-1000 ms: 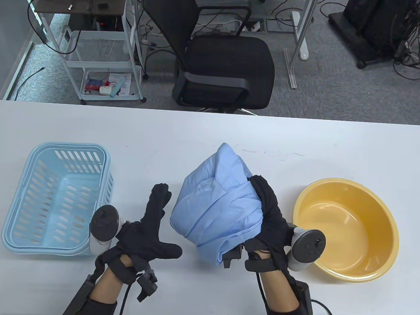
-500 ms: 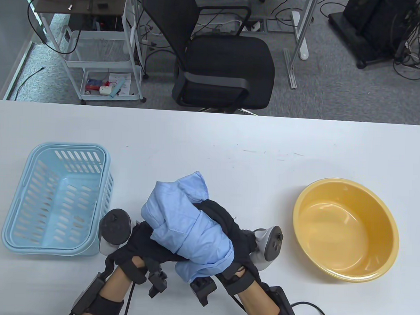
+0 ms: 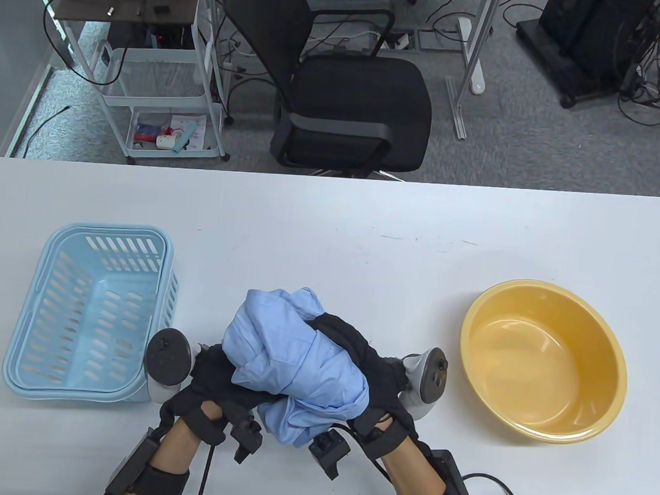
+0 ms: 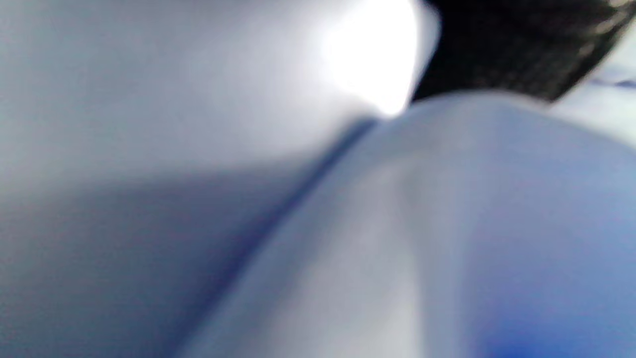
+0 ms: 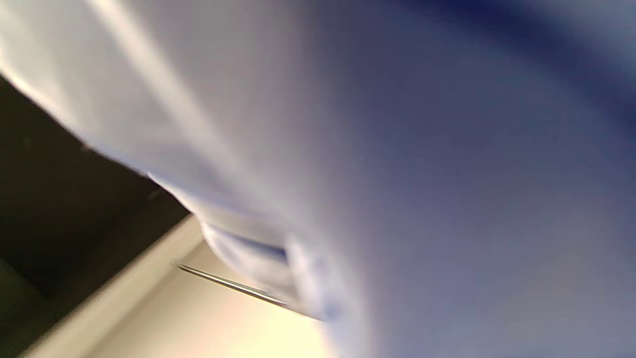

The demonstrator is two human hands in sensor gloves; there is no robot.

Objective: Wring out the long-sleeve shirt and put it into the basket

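Observation:
The light blue long-sleeve shirt (image 3: 297, 366) is bunched into a thick roll near the table's front edge, between the basket and the bowl. My right hand (image 3: 353, 347) wraps over its upper right side, fingers curled around the cloth. My left hand (image 3: 220, 382) grips the roll from below on its left, mostly hidden under the fabric. The pale blue slotted basket (image 3: 24, 354) stands to the left with nothing in it. Blurred blue cloth (image 4: 447, 238) fills the left wrist view, and more cloth (image 5: 397, 174) fills the right wrist view.
A yellow bowl (image 3: 601, 418) with nothing in it sits at the right of the white table (image 3: 331, 220). Beyond the far edge stand a black office chair (image 3: 347, 95) and a white trolley (image 3: 162, 87).
The right hand carried the shirt down and left from beside the bowl. The left hand, open a second ago, took hold of it. Over the last half second the roll twisted slightly.

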